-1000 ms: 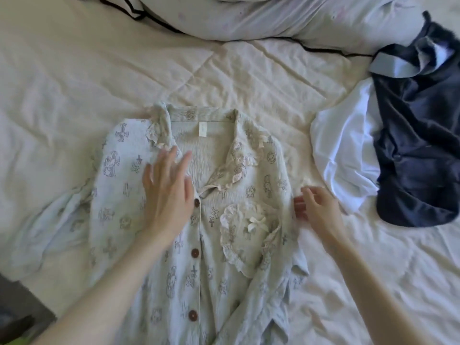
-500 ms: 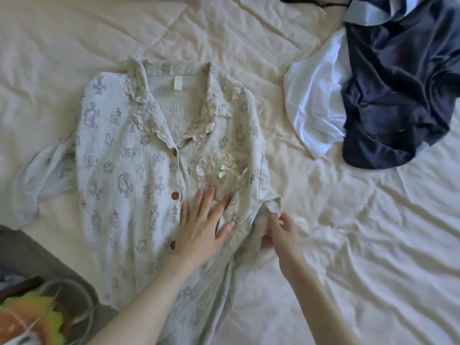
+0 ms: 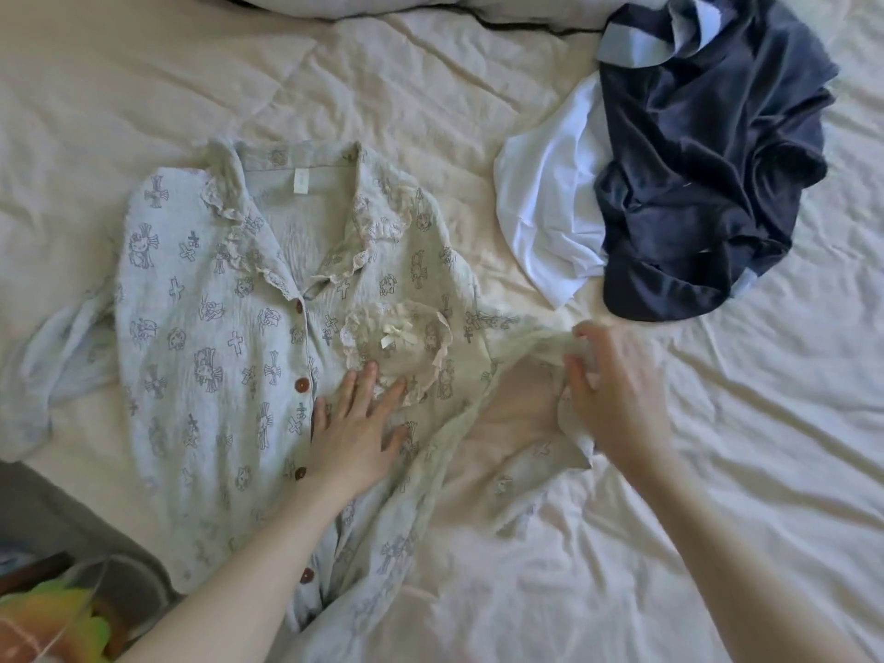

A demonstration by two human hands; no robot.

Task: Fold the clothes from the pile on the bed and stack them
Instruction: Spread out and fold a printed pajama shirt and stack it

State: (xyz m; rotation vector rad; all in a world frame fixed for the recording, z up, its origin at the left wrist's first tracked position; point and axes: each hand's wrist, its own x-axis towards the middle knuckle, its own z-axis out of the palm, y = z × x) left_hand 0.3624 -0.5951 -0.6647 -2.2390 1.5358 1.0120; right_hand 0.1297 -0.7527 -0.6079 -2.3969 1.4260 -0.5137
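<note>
A pale green printed pajama shirt [image 3: 215, 337] with brown buttons and a lace collar lies front up on the cream bed [image 3: 382, 88]. My left hand [image 3: 356, 423] presses flat on its front, just below the lace chest pocket. My right hand [image 3: 617, 390] grips the shirt's right sleeve and holds it stretched out to the right, blurred. The other sleeve lies crumpled at the far left. A pile of a dark navy garment [image 3: 708, 160] over a white garment [image 3: 545, 208] sits at the upper right.
A pillow or duvet with dark piping [image 3: 502, 21] lies along the top edge. The bed's lower-left corner drops to a grey floor, where a green and orange object [image 3: 52, 624] shows. Wrinkled bare sheet spreads to the right.
My right hand has taken hold of the right sleeve and drawn it out to the right. My left hand stays pressed on the shirt front. The view has shifted a little.
</note>
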